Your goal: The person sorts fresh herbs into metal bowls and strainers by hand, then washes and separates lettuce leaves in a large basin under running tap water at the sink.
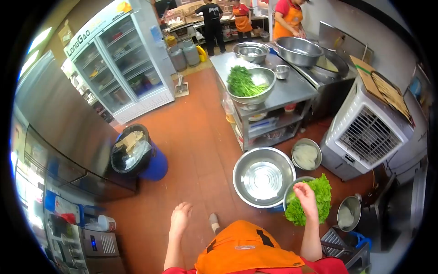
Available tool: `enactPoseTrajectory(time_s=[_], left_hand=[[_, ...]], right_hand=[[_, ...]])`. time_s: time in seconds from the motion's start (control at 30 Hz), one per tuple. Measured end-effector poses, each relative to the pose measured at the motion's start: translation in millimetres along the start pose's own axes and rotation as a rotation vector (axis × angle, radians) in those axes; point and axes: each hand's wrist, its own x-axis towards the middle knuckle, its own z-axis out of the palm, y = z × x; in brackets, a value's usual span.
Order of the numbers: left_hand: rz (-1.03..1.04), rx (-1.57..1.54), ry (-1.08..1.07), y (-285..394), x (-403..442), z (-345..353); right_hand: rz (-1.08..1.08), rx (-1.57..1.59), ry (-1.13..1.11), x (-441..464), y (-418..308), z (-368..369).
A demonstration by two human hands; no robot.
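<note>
My left hand (181, 214) hangs in the air over the red tiled floor, its fingers loosely stretched and nothing in them. My right hand (306, 197) hovers over green leaf lettuce (323, 194); its fingers are slightly bent, with no object visible in them. Whether it touches the leaves I cannot tell. The lettuce fills a metal bowl (286, 197) and hides most of it. Left of the lettuce is a wide steel basin (244, 194) with nothing visible inside. Behind stands a smaller metal pot (296, 163) holding something pale.
A steel table (292, 93) bears a bowl of leafy greens (246, 82). An air cooler (365, 132) stands at right, near another metal pot (340, 214). A blue trash bin (155, 160) and a glass-door fridge (123, 59) are at left. Several people work at the back.
</note>
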Motion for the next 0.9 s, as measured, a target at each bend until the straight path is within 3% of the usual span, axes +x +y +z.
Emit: enactPoseTrajectory(time_s=[0.17,0.23,0.53,0.7,0.9], left_hand=[[0.03,-0.092,0.026,-94,31,-5],[-0.006,-0.064,-0.025,-137,48,-11],[-0.111,-0.092,-0.073,-262,124,-77],[-0.062,-0.184,-0.095,-273,170,-59],[-0.072,-0.308,-0.13,-279,250,-67]], right_hand=[[-0.027,-0.052,-0.038,42,23,83],[0.102,-0.086,0.027,55,24,118],[0.275,0.069,0.034,115,-1,260],[0.303,0.226,0.131,179,1,260],[0.259,0.18,0.437,308,-15,234]])
